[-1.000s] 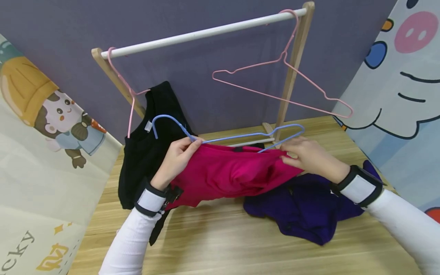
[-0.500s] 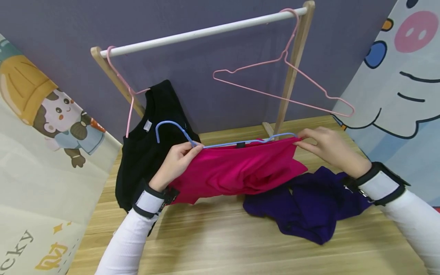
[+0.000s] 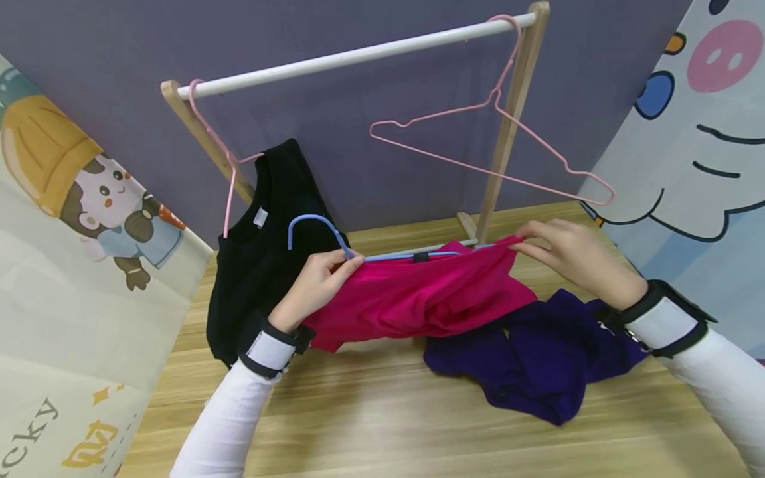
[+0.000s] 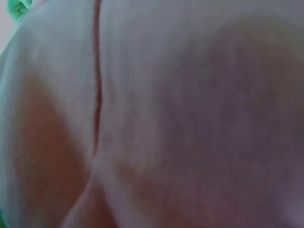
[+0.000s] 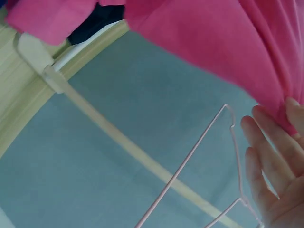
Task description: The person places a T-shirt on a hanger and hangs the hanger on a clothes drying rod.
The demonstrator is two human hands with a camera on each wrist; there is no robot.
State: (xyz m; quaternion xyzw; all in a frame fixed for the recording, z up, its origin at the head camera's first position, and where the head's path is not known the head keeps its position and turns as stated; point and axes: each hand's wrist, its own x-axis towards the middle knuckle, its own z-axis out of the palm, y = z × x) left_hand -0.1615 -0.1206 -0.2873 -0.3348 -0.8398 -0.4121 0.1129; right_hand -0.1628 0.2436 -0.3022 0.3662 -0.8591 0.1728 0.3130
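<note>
A magenta top [image 3: 412, 292] with a dark tag at its neck edge is stretched between both hands, above the table. My left hand [image 3: 319, 282] pinches the blue clothes hanger [image 3: 311, 219] just below its hook, with the top's edge at the fingertips. Most of the hanger's right arm is hidden inside the top. My right hand [image 3: 564, 255] pinches the top's upper right corner between thumb and index finger; the right wrist view shows the other fingers extended beside the cloth [image 5: 218, 42]. The left wrist view is filled by blurred skin.
Behind stands a rack with a white rail [image 3: 358, 61] and wooden posts. A black tank top [image 3: 257, 265] hangs at left on a pink hanger [image 3: 229, 156]; a bare pink hanger [image 3: 496, 99] hangs at right. A dark purple garment [image 3: 538, 358] lies on the wooden table [image 3: 418, 431].
My right hand has moved right and up, drawing the top's edge over the hanger's right end, which stood outside before. My left hand and the hook have shifted slightly right and down.
</note>
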